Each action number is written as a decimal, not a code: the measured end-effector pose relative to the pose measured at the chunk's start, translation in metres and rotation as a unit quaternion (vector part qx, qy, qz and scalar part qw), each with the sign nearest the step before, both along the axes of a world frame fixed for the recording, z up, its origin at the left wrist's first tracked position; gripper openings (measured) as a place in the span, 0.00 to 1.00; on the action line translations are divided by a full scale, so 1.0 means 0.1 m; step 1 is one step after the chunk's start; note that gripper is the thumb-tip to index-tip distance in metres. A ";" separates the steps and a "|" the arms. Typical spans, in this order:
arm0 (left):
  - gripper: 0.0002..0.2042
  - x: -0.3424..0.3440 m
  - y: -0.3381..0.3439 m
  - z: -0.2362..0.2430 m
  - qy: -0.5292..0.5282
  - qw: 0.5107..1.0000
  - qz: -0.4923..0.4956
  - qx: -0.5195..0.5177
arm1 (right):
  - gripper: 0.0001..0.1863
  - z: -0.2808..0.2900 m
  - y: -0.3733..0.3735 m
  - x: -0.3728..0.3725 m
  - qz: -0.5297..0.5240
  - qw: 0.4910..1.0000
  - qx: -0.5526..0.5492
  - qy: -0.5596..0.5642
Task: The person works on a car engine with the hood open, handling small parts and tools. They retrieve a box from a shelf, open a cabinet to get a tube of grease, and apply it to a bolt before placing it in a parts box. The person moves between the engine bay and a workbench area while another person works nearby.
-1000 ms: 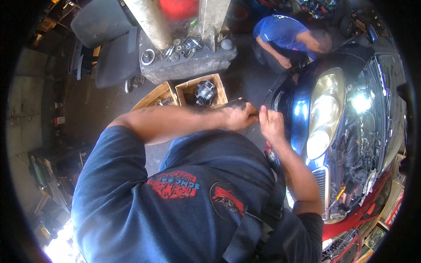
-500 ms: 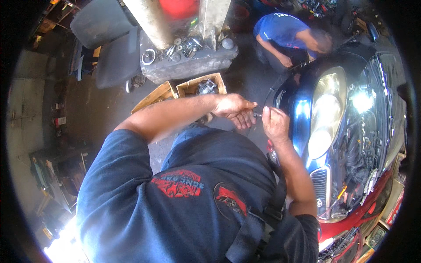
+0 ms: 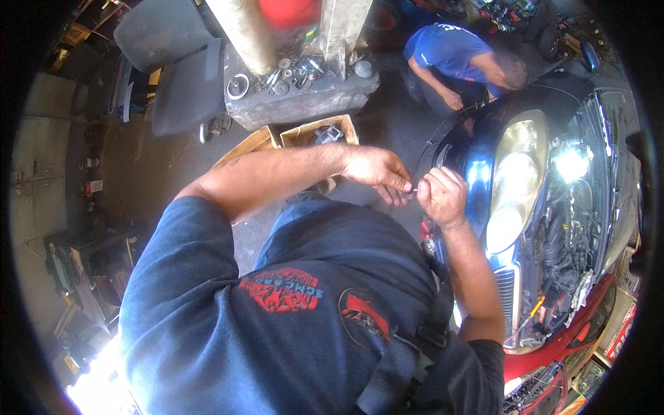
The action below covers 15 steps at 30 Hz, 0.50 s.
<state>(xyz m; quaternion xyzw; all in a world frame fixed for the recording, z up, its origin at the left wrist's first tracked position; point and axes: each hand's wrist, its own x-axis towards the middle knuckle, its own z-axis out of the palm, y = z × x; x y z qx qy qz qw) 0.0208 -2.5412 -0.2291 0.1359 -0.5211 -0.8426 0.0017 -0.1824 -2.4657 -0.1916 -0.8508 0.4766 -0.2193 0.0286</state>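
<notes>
"One dark blue car (image 3: 553, 159) all down the right side, with an exposed engine bay (image 3: 553, 242) and strong glare. Next in size?"

"Navy T-shirt (image 3: 277, 346) of the wearer, across the lower middle, with a black strap (image 3: 398, 370) over the chest. Beyond the hands, a co-worker (image 3: 449, 55) in a blue shirt, low beside the car, with head bent."

"And then?"

"Grey block (image 3: 304, 107) at the top, under two pale posts. Just left of that, a dark grey chair (image 3: 183, 97). On the car's front corner, a long clouded headlight (image 3: 515, 173)."

"Down to cardboard now?"

"Two cardboard boxes, left (image 3: 252, 144) and right (image 3: 352, 130), side by side below the block, partly behind the left forearm. Inside the right box, an alternator-like metal unit (image 3: 328, 133)."

"Go on to the hands."

"Left hand (image 3: 377, 173) with bent fingers, thumb and fingertips drawn together. Right hand (image 3: 443, 195) curled into a loose fist, with thumb against the forefinger side. Just beside each other, near the car's front."

"Anything smaller?"

"Loose metal parts (image 3: 283, 81), rings and discs among them, spread over the block. Smallest of all, a slim metallic piece (image 3: 414, 191) between the two hands, clamped at either end by fingers. Too small and too covered to tell the exact kind."
</notes>
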 end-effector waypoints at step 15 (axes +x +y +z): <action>0.19 -0.08 0.25 -0.32 -0.188 0.869 0.061 -0.453 | 0.20 -0.60 0.12 0.03 -0.149 0.958 0.244 0.025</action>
